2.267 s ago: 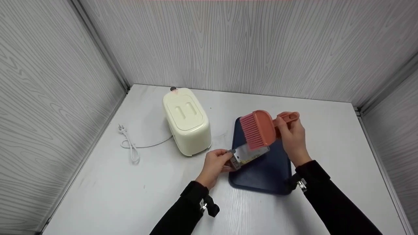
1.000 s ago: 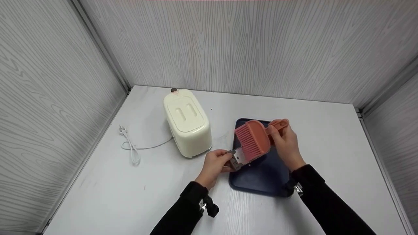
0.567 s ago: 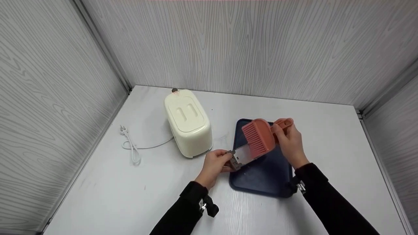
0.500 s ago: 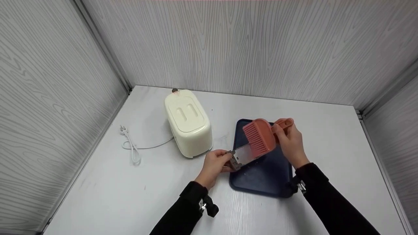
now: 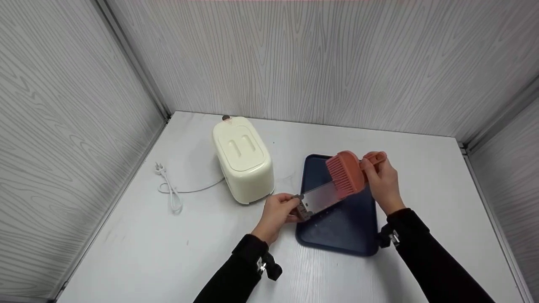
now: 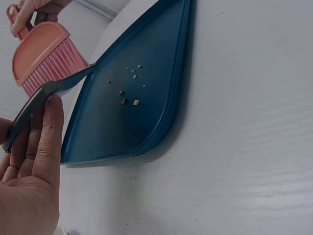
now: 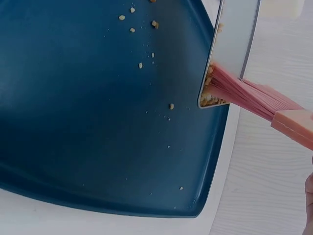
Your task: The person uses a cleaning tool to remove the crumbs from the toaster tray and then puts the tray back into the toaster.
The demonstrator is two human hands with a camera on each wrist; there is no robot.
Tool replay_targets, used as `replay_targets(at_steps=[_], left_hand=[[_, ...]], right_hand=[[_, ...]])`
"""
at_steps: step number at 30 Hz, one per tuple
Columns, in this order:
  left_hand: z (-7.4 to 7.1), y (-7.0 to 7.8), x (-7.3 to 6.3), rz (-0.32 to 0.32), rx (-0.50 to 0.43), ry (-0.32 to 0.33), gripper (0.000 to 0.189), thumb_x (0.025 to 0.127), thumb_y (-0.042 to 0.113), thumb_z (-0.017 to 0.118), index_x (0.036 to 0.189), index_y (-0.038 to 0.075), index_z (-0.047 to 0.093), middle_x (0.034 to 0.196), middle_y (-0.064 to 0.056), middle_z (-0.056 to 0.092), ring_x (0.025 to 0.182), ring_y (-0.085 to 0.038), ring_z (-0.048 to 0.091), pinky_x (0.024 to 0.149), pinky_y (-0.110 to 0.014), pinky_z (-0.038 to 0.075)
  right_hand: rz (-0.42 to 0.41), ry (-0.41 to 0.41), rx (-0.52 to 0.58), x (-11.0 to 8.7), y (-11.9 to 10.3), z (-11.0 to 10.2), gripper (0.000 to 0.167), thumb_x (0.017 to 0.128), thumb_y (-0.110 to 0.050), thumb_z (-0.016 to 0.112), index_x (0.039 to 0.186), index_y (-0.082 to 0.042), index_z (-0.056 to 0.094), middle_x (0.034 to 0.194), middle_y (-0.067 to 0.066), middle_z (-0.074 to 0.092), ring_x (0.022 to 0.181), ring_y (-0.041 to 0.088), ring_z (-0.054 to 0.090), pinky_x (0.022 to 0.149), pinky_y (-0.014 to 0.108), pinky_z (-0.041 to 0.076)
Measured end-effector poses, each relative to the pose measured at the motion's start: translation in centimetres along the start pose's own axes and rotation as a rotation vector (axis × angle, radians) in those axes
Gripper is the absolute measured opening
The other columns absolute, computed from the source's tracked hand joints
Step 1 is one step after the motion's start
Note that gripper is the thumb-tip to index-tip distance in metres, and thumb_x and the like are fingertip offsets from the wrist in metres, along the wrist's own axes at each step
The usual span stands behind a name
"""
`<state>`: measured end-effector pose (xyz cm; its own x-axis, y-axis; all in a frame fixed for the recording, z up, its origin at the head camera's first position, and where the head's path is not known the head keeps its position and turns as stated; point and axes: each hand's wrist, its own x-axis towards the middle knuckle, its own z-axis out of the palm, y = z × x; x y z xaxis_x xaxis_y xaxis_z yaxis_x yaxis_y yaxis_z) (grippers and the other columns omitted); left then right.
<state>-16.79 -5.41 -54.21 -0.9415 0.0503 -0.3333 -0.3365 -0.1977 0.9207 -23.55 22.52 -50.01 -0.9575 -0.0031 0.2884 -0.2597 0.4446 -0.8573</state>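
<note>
My left hand [image 5: 274, 213] grips the grey end of a flat metal crumb tray [image 5: 316, 200], held tilted over a dark blue tray [image 5: 337, 234]. In my right hand [image 5: 385, 185] is the handle of an orange-pink brush [image 5: 354, 170]. Its pink bristles [image 7: 249, 93] press on the crumb tray near the end away from my left hand. The right wrist view shows crumbs [image 7: 207, 100] gathered in that end's corner, beside the bristles. Loose crumbs [image 6: 136, 102] also lie scattered on the blue tray.
A cream toaster [image 5: 243, 155] with a lid stands left of the blue tray. Its white cord and plug [image 5: 172, 189] lie farther left on the white table [image 5: 143, 252]. Grey wood-grain panels [image 5: 303, 63] enclose the back and sides.
The brush first moved left and down toward my left hand, then slid back right along the crumb tray to its outer end. My left hand has stayed in place.
</note>
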Motion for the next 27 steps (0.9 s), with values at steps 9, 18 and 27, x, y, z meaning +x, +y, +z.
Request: replay_targets(at_steps=[9,18,27], left_hand=[[-0.2,0.3,-0.1,-0.003,0.005,0.009,0.016,0.094,0.008,0.067,0.105,-0.004,0.067,0.089,-0.011,0.071,0.073,-0.017,0.068,0.066,-0.032,0.063],[-0.3,0.3,0.0,0.017,-0.043,-0.005,0.017,0.094,0.005,0.064,0.105,-0.008,0.066,0.087,-0.014,0.071,0.071,-0.019,0.07,0.068,-0.037,0.064],[-0.3,0.5,0.0,0.007,-0.039,0.001,0.019,0.094,0.007,0.066,0.106,-0.007,0.067,0.09,-0.016,0.072,0.072,-0.018,0.071,0.069,-0.036,0.064]], right_hand=[[0.007,0.041,0.011,-0.8,-3.1,-0.3,0.025,0.108,-0.015,0.051,0.121,0.006,0.054,0.099,0.025,0.065,0.076,0.019,0.064,0.059,0.016,0.048],[0.004,0.084,0.123,-0.6,-2.7,0.1,0.03,0.108,-0.024,0.051,0.125,0.001,0.052,0.098,0.019,0.068,0.072,0.014,0.065,0.058,0.02,0.053],[-0.058,-0.03,0.359,-1.9,-4.4,1.8,0.027,0.109,-0.021,0.051,0.124,0.001,0.052,0.096,0.02,0.069,0.071,0.018,0.069,0.059,0.026,0.057]])
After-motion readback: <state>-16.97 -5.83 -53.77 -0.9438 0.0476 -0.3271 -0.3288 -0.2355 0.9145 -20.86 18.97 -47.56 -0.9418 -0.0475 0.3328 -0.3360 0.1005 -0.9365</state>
